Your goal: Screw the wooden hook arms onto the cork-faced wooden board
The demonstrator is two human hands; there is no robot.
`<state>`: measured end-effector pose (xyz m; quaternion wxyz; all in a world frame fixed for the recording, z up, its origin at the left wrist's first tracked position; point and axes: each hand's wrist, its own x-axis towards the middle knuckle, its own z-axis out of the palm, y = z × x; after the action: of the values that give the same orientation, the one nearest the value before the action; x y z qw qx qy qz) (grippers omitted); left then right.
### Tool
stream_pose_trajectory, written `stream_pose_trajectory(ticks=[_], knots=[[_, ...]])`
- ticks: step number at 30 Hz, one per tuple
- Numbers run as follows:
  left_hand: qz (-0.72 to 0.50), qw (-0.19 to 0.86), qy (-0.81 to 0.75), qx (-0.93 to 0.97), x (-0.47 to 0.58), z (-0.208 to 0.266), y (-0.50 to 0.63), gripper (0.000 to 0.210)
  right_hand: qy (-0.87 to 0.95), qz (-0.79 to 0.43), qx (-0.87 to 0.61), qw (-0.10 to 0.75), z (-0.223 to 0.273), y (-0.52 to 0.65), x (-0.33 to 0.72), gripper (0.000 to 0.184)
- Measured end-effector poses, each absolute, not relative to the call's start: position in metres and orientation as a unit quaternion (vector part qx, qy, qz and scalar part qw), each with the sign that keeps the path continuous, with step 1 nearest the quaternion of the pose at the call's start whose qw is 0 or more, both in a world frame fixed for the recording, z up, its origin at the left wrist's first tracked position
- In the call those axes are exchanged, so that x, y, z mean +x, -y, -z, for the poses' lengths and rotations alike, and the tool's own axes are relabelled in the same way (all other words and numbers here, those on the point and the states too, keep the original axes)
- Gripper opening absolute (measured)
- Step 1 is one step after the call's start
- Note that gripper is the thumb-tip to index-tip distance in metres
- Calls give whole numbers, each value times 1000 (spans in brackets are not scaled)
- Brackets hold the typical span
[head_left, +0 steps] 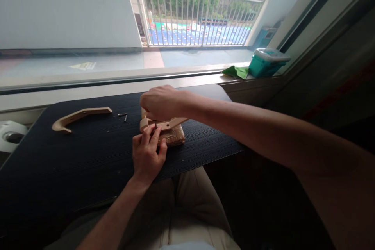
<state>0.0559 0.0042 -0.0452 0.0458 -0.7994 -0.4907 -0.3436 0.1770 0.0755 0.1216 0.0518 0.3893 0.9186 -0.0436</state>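
My left hand (149,155) reaches up from below with its fingertips closed against the near edge of a curved wooden piece (168,125), steadying it. A small dark upright thing, perhaps a screw, shows between those fingertips. Above the same piece, my right hand (164,102) is curled into a closed grip; what it holds is hidden behind its fingers. Under the wooden piece lies a brown block that looks wrapped in clear plastic (173,136). To the left, two screws (125,117) lie on the table beside another curved wooden piece (83,114) with holes in it.
The dark table (73,164) stands against a window sill. On the sill sit a green cloth (236,72) and a teal box with a pale lid (267,63). A white object (12,136) is beyond the table's left edge. My legs are beneath the near edge.
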Motion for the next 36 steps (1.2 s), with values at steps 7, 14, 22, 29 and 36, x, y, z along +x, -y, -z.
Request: stream_pose_trajectory(ticks=[7, 14, 22, 29, 36], knots=[[335, 42, 498, -799, 54, 47, -5, 44, -931, 36, 349, 100, -123, -72, 174, 25], [337, 28, 501, -796, 54, 48, -4, 45, -918, 35, 390, 56, -110, -79, 165, 27], [348, 34, 504, -789, 53, 45, -2, 43, -906, 46, 389, 160, -135, -72, 154, 25], [347, 33, 513, -784, 50, 41, -2, 42, -926, 50, 362, 100, -131, -76, 162, 26], [346, 33, 518, -782, 49, 40, -1, 42, -888, 22, 451, 81, -123, -69, 153, 21]])
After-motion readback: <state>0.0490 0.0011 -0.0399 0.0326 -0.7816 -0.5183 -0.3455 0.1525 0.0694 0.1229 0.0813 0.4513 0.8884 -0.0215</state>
